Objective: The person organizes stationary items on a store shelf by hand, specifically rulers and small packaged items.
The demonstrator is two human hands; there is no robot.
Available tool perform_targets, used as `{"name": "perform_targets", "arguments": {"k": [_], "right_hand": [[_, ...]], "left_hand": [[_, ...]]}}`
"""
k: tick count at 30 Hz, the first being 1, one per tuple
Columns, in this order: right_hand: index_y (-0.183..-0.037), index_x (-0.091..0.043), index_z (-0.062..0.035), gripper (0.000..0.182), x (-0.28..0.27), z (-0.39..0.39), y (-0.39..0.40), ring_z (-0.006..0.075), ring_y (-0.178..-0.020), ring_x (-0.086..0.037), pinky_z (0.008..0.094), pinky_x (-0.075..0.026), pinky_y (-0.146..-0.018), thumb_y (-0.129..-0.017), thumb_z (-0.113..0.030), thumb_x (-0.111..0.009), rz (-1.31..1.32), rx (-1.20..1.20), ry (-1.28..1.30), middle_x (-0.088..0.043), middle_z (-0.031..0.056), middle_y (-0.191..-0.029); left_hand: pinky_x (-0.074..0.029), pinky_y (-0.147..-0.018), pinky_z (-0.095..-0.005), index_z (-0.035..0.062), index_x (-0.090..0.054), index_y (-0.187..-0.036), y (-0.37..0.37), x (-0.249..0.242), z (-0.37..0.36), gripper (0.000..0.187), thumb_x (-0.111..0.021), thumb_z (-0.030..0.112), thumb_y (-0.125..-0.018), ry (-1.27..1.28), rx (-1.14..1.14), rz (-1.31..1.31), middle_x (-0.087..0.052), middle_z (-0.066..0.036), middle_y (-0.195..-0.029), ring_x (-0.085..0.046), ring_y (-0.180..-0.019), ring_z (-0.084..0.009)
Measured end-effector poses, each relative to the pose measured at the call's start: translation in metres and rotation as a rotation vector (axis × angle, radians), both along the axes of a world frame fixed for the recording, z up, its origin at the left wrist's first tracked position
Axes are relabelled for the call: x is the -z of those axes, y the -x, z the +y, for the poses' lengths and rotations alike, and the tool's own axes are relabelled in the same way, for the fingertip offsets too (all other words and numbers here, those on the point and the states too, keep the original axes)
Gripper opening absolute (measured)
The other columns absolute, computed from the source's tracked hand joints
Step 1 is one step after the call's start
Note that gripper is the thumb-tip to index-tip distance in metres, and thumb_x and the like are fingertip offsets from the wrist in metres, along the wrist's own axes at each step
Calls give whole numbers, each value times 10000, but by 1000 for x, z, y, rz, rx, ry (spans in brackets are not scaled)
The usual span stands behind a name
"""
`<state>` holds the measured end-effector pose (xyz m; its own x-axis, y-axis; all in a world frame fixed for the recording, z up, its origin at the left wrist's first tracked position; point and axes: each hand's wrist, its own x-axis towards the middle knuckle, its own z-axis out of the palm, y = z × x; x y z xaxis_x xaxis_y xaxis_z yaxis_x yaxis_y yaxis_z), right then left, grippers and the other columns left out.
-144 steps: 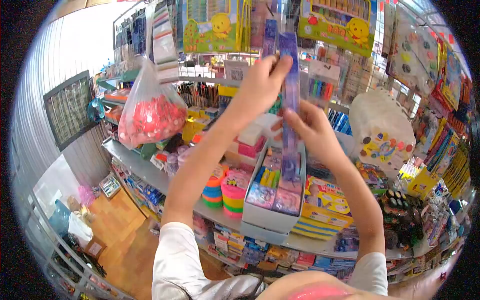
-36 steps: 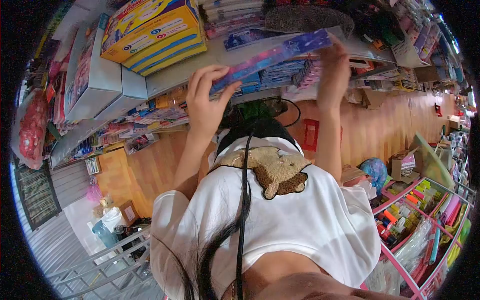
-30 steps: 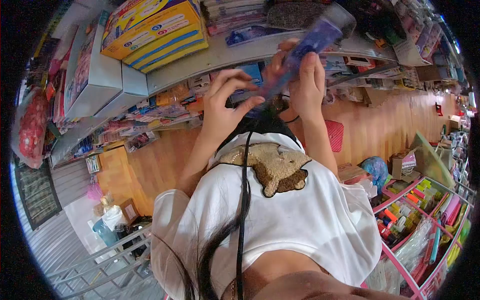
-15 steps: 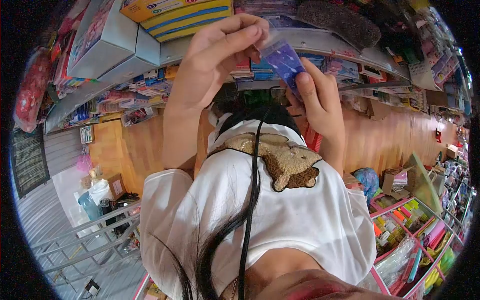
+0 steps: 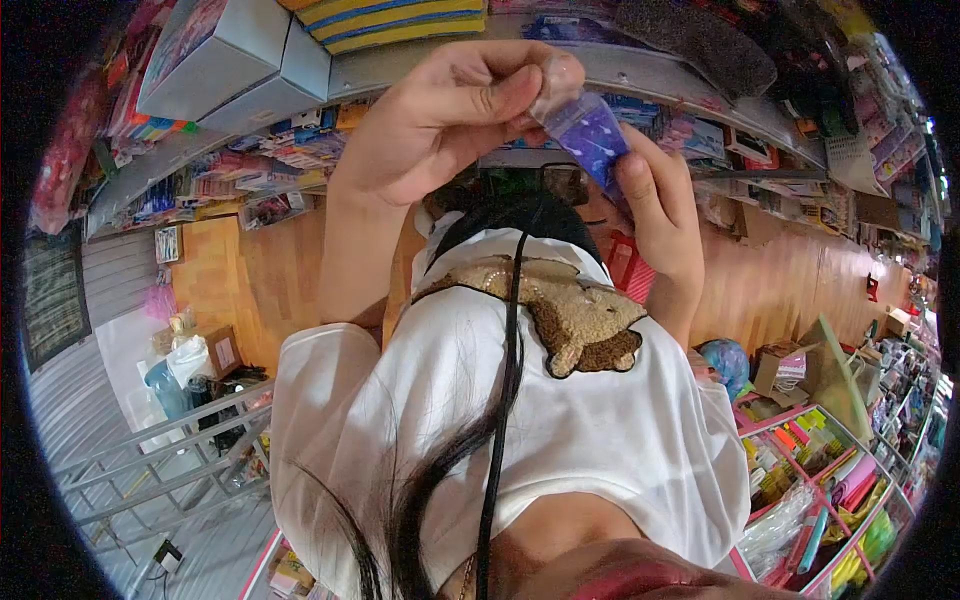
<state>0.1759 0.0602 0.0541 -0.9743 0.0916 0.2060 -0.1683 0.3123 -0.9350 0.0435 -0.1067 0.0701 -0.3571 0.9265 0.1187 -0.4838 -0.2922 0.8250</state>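
Observation:
Both of my hands are raised in front of the shelf, with a small purple-blue packet (image 5: 590, 137) between them. Pale marks show on its face, and its upper end is clear plastic. My left hand (image 5: 455, 115) pinches that clear end between thumb and fingers, and the plastic bunches at the fingertips. Lower down, my right hand (image 5: 655, 195) grips the coloured part, thumb on top and fingers behind. The packet slants down to the right. What it contains, I cannot make out.
A shelf edge (image 5: 690, 100) runs across the front, with stacked goods below it. Large light-blue boxes (image 5: 225, 75) and a yellow-and-blue stack (image 5: 395, 22) stand at upper left. A metal rack (image 5: 165, 455) is at lower left, and a pink-framed bin (image 5: 815, 455) at lower right.
My left hand has closed further onto the clear plastic end, which is now crumpled at its fingertips. Both hands and the packet sit slightly further right and lower in view.

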Motion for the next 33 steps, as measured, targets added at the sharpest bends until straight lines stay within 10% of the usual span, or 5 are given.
{"name": "perform_targets", "arguments": {"k": [16,28,33], "right_hand": [[-894,-519,-30,343,26,15,-10,59,-545,-454,208,-347,-462,-920,-362,-436,-239,-244,449,-481,-7,-636],[-942,-506,29,135,-4,-24,6,87,-707,-556,209,-452,-548,-893,-95,-489,50,49,534,-595,69,-819],[-929,-522,37,129,3,-30,10,88,-695,-568,213,-470,-556,-890,-82,-494,141,166,418,-603,75,-795]], "left_hand": [[-388,-808,-244,18,-491,-961,-18,26,5,317,-628,263,-813,-81,48,-166,-502,-31,-946,-488,-867,-116],[-465,-645,-244,-4,-596,-941,-40,18,13,204,-671,97,-781,65,-439,89,-609,-32,-787,-573,-697,-104],[-466,-608,-232,16,-635,-839,-43,30,19,149,-697,26,-705,81,-888,675,-625,-42,-786,-595,-670,-130]]}}
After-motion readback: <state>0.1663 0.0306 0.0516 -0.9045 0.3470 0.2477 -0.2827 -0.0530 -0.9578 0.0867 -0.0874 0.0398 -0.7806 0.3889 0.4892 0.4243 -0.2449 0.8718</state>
